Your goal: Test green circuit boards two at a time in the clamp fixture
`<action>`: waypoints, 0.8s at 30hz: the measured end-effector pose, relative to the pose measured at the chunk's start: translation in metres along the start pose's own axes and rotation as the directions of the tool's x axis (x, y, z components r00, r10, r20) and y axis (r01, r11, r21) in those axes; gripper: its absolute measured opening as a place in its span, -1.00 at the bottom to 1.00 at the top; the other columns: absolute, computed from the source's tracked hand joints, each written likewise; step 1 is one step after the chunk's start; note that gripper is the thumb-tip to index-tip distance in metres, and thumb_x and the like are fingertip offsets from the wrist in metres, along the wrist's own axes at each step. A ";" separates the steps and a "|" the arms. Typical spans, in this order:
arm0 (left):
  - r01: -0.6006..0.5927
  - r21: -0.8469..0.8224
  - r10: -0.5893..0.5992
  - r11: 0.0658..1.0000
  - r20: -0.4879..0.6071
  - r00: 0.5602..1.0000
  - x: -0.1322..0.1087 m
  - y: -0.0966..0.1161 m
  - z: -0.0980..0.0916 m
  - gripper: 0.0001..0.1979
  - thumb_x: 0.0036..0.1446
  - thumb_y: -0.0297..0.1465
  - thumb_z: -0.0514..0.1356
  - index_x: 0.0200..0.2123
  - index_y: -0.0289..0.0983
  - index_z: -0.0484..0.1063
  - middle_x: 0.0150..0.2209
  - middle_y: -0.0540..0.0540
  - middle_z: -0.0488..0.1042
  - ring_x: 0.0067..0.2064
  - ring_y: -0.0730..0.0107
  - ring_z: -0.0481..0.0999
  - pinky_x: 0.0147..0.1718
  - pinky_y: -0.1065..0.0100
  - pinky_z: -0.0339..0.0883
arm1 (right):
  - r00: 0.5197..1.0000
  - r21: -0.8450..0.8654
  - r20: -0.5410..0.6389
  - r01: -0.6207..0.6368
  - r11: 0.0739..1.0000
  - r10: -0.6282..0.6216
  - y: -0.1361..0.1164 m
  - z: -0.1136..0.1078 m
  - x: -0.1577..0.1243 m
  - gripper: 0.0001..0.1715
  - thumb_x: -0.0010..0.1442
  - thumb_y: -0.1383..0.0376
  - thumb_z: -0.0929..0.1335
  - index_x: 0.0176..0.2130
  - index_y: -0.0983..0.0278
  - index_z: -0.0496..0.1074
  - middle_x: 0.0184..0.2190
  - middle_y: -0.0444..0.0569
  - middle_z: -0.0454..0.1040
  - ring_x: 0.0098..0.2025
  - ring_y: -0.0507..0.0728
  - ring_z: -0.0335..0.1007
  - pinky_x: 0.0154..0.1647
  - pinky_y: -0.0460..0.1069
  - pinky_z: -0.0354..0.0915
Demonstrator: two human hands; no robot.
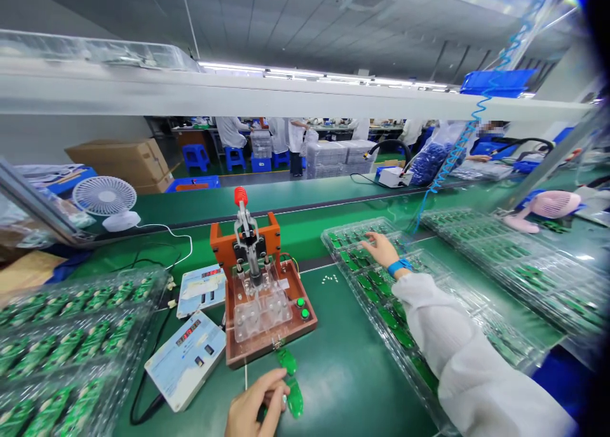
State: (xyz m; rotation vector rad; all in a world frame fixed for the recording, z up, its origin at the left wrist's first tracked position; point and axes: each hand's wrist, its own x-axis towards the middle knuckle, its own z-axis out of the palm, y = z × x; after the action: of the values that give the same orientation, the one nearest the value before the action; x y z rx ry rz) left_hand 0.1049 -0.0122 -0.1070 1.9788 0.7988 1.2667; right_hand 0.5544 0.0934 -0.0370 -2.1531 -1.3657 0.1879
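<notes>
My left hand (257,404) is at the bottom of the view, its fingers curled together at the left edge of a green circuit board (295,399). Another green board piece (286,361) lies just above, by the front of the test fixture; whether the two are joined I cannot tell. My right hand (381,250), with a blue wrist strap (399,267), hovers over the clear plastic tray (365,307) of green boards, fingers apart and nothing visible in them. The fixture (271,335) has a brown base, a clear plate and a red-handled toggle clamp (241,197).
Left of the fixture are two meter boxes (185,361) with red digits. A tray of boards (76,335) fills the left side; another tray (519,259) lies far right. Small white pieces (328,279) dot the mat. A white fan (107,199) and a coiled blue hose (452,151) stand behind.
</notes>
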 end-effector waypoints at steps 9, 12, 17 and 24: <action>0.125 0.136 -0.123 0.983 -0.023 0.992 0.018 0.010 -0.034 -0.83 0.36 -0.38 0.15 -0.09 -0.24 0.52 -0.33 -0.03 0.63 -0.36 0.43 0.64 -0.28 0.49 0.53 | 0.790 0.332 0.327 0.417 0.846 -0.518 -0.090 -0.050 -0.163 -0.60 0.41 0.00 0.33 0.15 0.04 0.45 -0.02 -0.01 0.54 -0.14 0.18 0.55 -0.28 -0.01 0.52; 0.172 0.226 -0.196 0.959 0.087 0.977 0.017 0.014 -0.050 -0.85 0.36 -0.38 0.16 -0.20 -0.24 0.55 -0.27 -0.06 0.61 -0.25 0.36 0.61 -0.21 0.40 0.51 | 0.622 0.444 0.418 0.496 0.746 -0.662 -0.104 -0.028 -0.212 -0.74 0.43 0.11 0.35 0.09 0.00 0.48 -0.03 -0.09 0.56 -0.05 0.15 0.55 -0.07 -0.01 0.54; -0.020 0.255 -0.105 0.967 0.468 0.877 -0.001 0.021 -0.055 -0.78 0.38 -0.51 0.12 -0.06 -0.19 0.54 -0.05 -0.07 0.57 0.05 0.27 0.49 0.05 0.26 0.43 | 0.596 0.453 0.467 0.473 0.756 -0.653 -0.110 0.049 -0.257 -0.80 0.44 0.28 0.34 0.02 0.14 0.51 0.00 -0.06 0.52 0.06 0.17 0.46 0.10 0.05 0.46; -0.066 0.363 -0.152 0.930 0.541 0.827 -0.018 0.025 -0.045 -0.75 0.30 -0.60 0.16 -0.01 -0.25 0.45 -0.04 -0.12 0.49 0.01 0.20 0.45 0.00 0.21 0.46 | 0.616 0.369 0.377 0.585 0.722 -0.692 -0.107 0.085 -0.272 -0.71 0.36 0.39 0.40 0.07 0.24 0.46 0.03 0.02 0.47 0.05 0.24 0.41 0.11 0.14 0.43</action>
State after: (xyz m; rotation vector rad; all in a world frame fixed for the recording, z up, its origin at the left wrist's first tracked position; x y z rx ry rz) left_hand 0.0606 -0.0327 -0.0827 2.4386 0.8052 0.4531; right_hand 0.3086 -0.0748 -0.0989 -1.3393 -2.2208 0.5960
